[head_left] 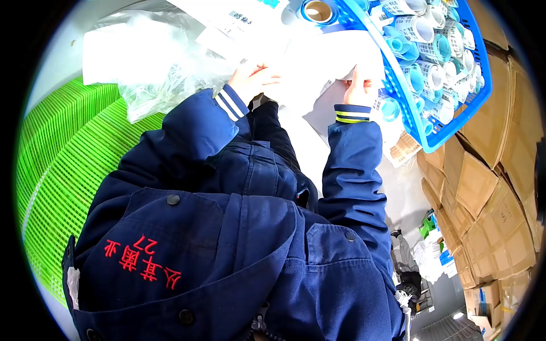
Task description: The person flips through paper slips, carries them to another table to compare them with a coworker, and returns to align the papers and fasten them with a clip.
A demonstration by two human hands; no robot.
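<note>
A large white sheet [307,62], washed out by glare, spreads in front of me. My right hand [359,90] is closed on the edge of a white paper sheet [364,54] beside the blue basket. My left hand [253,82] lies at the near left of the white surface with its fingers loosely extended. Nothing shows in its grip, though glare hides the fingertips. Crumpled clear plastic [165,68] lies to the left of that hand. A roll with a brown cardboard core [318,11] stands at the far edge between the hands.
A blue basket [424,122] at the right holds many rolled blue and white printed labels [418,28]. Green slatted baskets [74,153] stand on the left. Flattened cardboard boxes [483,187] are stacked on the right. A person's legs [405,258] appear in the background at lower right.
</note>
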